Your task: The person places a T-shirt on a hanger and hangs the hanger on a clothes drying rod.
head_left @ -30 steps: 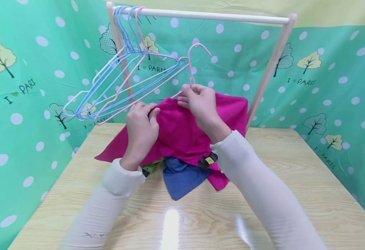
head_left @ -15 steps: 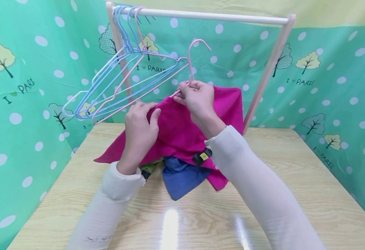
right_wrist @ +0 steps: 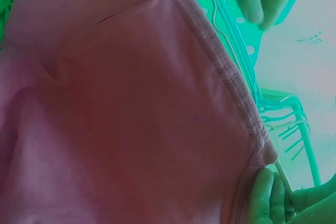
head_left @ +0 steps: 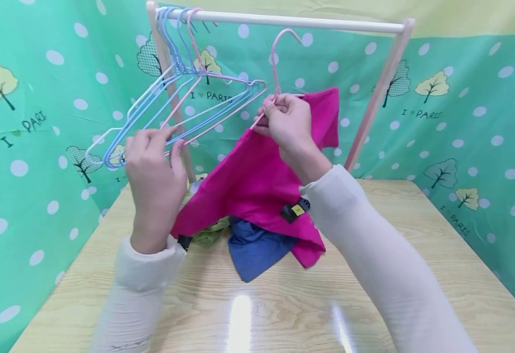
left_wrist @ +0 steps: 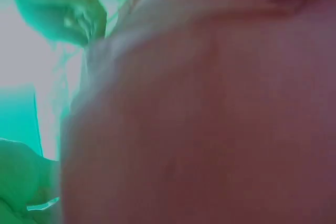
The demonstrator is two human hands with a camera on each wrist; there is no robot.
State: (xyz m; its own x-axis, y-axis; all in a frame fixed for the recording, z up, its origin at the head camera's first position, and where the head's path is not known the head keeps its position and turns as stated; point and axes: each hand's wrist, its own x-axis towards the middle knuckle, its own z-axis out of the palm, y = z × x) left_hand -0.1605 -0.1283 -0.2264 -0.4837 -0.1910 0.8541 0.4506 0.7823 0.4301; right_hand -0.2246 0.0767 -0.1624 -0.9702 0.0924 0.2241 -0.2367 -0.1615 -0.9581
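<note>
A magenta garment (head_left: 262, 176) hangs at a slant from a pink hanger (head_left: 275, 59), its lower part draped over other cloths on the table. My right hand (head_left: 290, 122) pinches the hanger just below its hook, seen also at the lower right of the right wrist view. The hanger's hook stands up below the rack's rail (head_left: 293, 22). My left hand (head_left: 153, 166) is apart from the garment with loosely bent fingers, overlapping the hung hangers in the head view. In the right wrist view, nothing shows between its thumb and fingers. Magenta cloth fills most of the left wrist view.
Several blue, white and pink hangers (head_left: 151, 100) hang at the left end of the rail. Under the garment lie a blue cloth (head_left: 257, 250) and a green cloth (head_left: 209, 234). The wooden table (head_left: 394, 235) stands before patterned teal curtains (head_left: 474, 113).
My left hand has let go of the magenta garment's edge and moved left. My right hand has raised the hanger, lifting the garment, and its left side has dropped.
</note>
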